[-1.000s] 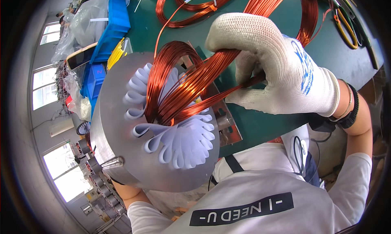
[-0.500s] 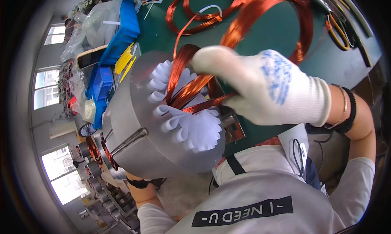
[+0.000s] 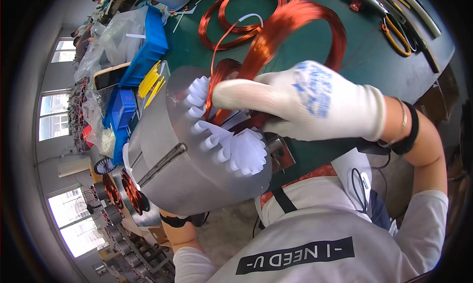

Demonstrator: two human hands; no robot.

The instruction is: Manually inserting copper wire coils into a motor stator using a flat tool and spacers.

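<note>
A large grey metal stator point(image 3: 197, 179) is tilted on its side, with white insulating paper point(image 3: 236, 152) sticking out of its slots. My right hand point(image 3: 305, 103), in a white glove, is closed on a bundle of copper wire coil point(image 3: 290, 22), its index finger stretched left across the bore. The coil loops up over the green table point(image 3: 379, 71) and runs down into the stator. My left hand is hidden under the stator and holds it from below. Only its wrist point(image 3: 175, 219) with a black band shows.
Loose copper coils point(image 3: 236, 17) lie at the back of the table. Blue bins point(image 3: 148, 41), yellow strips point(image 3: 150, 81) and plastic bags point(image 3: 106, 41) sit to the left. Orange-handled pliers point(image 3: 394, 34) lie at the right. Wound stators point(image 3: 128, 192) stand lower left.
The stator has tipped further, so its side wall now faces me. My right hand has slid left over the bore with the coil, index finger stretched out.
</note>
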